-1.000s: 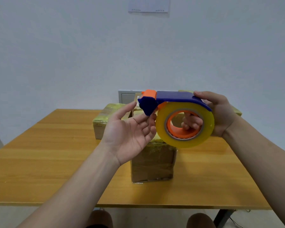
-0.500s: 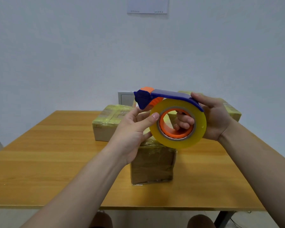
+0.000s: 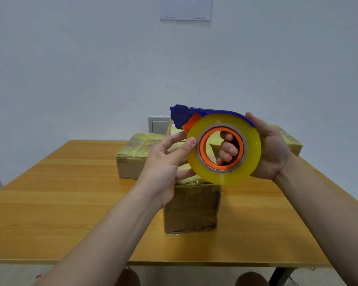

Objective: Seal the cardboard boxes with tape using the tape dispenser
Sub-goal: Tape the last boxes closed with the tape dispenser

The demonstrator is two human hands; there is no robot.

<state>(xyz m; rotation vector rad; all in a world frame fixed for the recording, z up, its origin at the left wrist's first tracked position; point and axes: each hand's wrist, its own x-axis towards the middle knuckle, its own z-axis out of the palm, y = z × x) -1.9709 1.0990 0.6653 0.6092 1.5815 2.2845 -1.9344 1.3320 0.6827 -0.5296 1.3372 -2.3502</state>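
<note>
I hold a tape dispenser [image 3: 213, 111], a blue frame with an orange core, upright above the table. It carries a thick roll of yellowish clear tape [image 3: 250, 153]. My right hand [image 3: 271, 149] grips it from the right, fingers curled through the core and thumb on the blue top. My left hand [image 3: 165, 164] pinches the roll's left edge, thumb on its front face and fingers behind. Directly below stands a tape-wrapped cardboard box [image 3: 191, 209]. A second wrapped box [image 3: 132, 159] lies behind it to the left. A third box [image 3: 291, 141] shows partly behind my right hand.
The boxes sit on a wooden table [image 3: 60, 203] whose front edge runs near the bottom of the view. A white wall panel [image 3: 157, 126] is behind the table, and a sheet of paper [image 3: 185, 9] hangs high on the wall. My knees show below the table edge.
My left hand went from an open palm under the cutter head to pinching the roll's edge. The dispenser swung round so the roll's face turns more towards me.
</note>
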